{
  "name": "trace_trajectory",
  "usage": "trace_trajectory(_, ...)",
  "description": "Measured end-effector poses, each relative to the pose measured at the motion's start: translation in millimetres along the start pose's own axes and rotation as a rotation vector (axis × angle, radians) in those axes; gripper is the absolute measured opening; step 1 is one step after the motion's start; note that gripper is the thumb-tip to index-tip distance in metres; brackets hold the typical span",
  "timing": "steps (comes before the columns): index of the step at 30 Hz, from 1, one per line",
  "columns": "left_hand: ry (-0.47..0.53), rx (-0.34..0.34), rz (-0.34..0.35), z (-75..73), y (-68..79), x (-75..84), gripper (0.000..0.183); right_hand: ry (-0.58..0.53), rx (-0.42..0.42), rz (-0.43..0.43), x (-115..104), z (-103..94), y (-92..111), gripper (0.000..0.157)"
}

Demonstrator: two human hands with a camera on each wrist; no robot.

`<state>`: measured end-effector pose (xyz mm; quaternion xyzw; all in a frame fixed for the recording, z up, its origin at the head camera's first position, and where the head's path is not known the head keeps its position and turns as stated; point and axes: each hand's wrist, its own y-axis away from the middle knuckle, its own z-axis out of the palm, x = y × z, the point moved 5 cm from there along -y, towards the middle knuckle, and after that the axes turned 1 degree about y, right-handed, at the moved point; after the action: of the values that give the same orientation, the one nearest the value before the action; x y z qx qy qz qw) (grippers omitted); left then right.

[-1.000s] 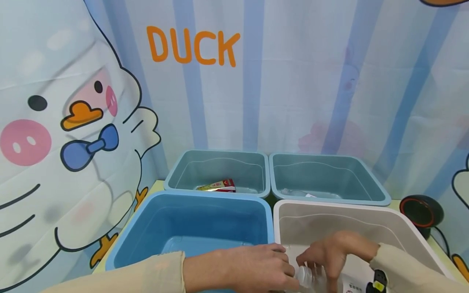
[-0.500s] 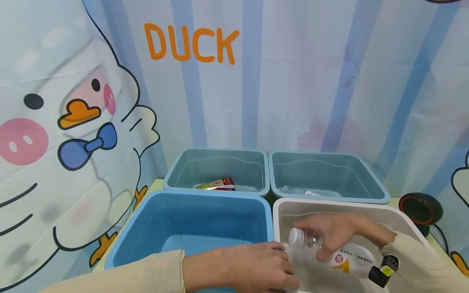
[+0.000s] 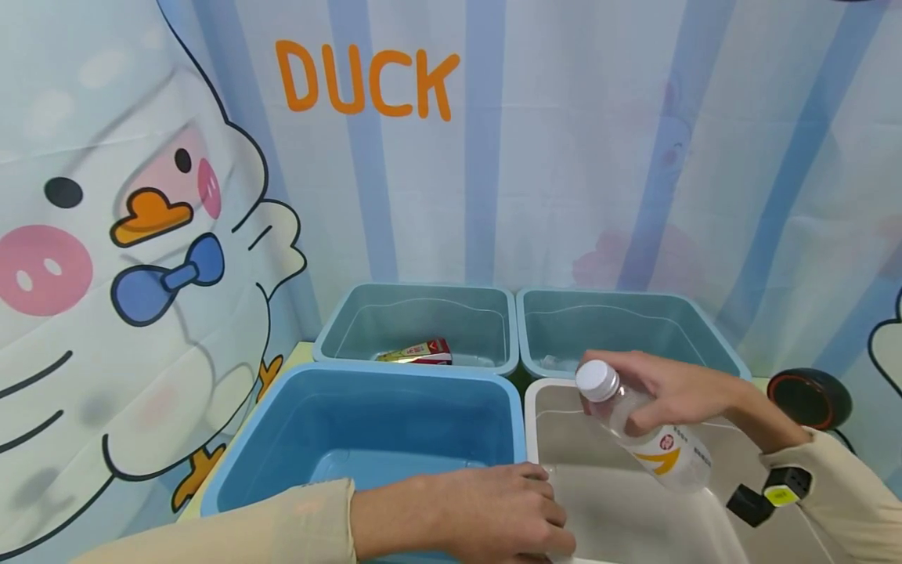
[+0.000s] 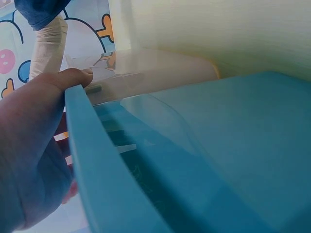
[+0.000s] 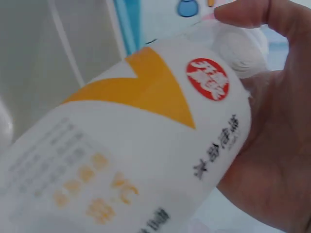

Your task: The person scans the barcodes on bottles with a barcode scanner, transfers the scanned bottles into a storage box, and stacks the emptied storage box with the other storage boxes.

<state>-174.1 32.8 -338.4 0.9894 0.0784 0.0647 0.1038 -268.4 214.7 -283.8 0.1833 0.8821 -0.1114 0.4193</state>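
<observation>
My right hand (image 3: pixel 669 388) grips a clear plastic bottle (image 3: pixel 658 454) near its neck. The bottle has a white cap and a white label with a yellow mark. It tilts above the beige bin (image 3: pixel 613 521), cap up to the left, and its label fills much of the right wrist view (image 5: pixel 141 126). My left hand (image 3: pixel 500 513) holds the right rim of the blue bin (image 3: pixel 517 423), beside the beige one. In the left wrist view the thumb (image 4: pixel 75 77) lies over the rim, with the fingers partly hidden behind it.
Two teal bins stand behind: the left one (image 3: pixel 416 291) holds a red and yellow box (image 3: pixel 426 352), and the right one (image 3: pixel 606 296) has something clear inside, mostly hidden. A round black device (image 3: pixel 810 399) stands at the right. A duck-print curtain (image 3: pixel 564 157) hangs behind.
My right hand has lifted the bottle up out of the beige bin, and the bottle has tilted more upright. My left hand has stayed on the rim.
</observation>
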Motion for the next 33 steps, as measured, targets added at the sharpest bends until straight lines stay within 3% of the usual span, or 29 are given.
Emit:
trace_trajectory(6, 0.017, -0.001, -0.008, -0.4, 0.1, -0.3, 0.036, -0.05, 0.114, -0.147, -18.0, -21.7, 10.4, 0.039)
trace_trajectory(11, 0.021, -0.001, -0.013, -0.2, 0.1, -0.9, 0.036, -0.03, 0.227, -0.197, -27.8, -37.4, 20.7, 0.043)
trace_trajectory(18, -0.005, -0.005, -0.015, 2.4, -1.6, -2.4, 0.038, 0.0, 0.397, -0.185, -36.6, -56.2, 37.1, 0.04)
trace_trajectory(23, -0.03, -0.007, -0.011, 2.9, -1.2, -1.1, 0.039, 0.019, 0.51, -0.102, -39.2, -64.8, 48.1, 0.039)
trace_trajectory(33, -0.036, -0.013, -0.006, 4.0, 2.7, 3.7, 0.039, -0.047, 0.553, -0.145, -45.1, -67.5, 67.3, 0.063)
